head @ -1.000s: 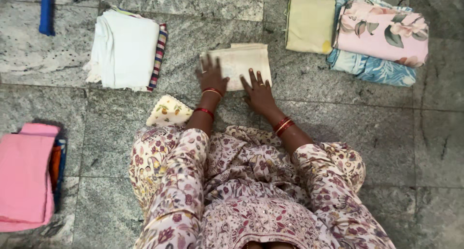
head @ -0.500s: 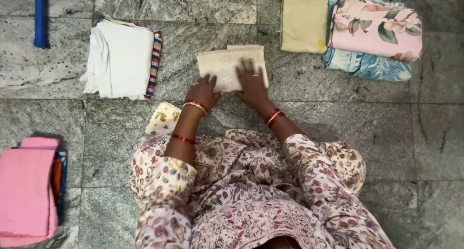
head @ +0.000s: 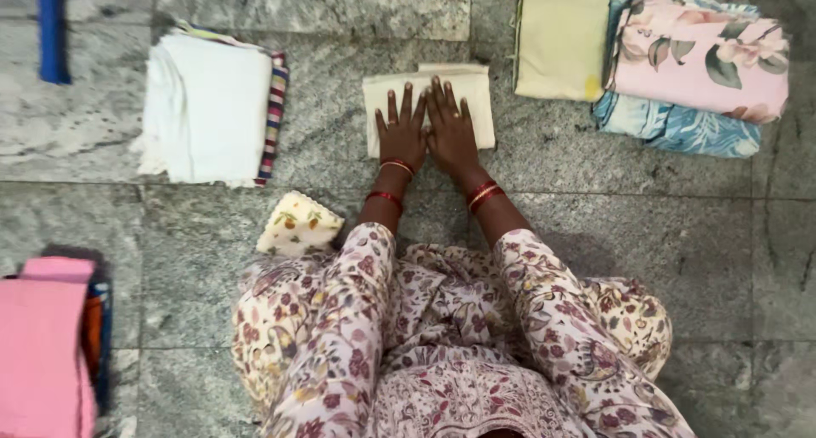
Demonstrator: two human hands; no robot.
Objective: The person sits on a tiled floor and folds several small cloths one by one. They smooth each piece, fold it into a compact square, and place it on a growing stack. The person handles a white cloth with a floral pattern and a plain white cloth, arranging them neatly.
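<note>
Pressing left hand point(head: 402, 134) and right hand point(head: 451, 132) flat, fingers spread and gripping nothing, side by side on folded cream cloth point(head: 429, 108) on floor point(head: 595, 234).

Both palms hide the middle of the cream folded cloth point(head: 476, 94), so its surface under the left hand point(head: 401, 135) and right hand point(head: 451, 134) cannot be read. The pink folded pile point(head: 38, 353) runs off the left and bottom edges. The blue strip point(head: 53, 30) and the yellow cloth point(head: 557, 39) are cut by the top edge. The striped cloth point(head: 275, 107) shows only 1 edge beneath the white stack point(head: 212, 107).
</note>
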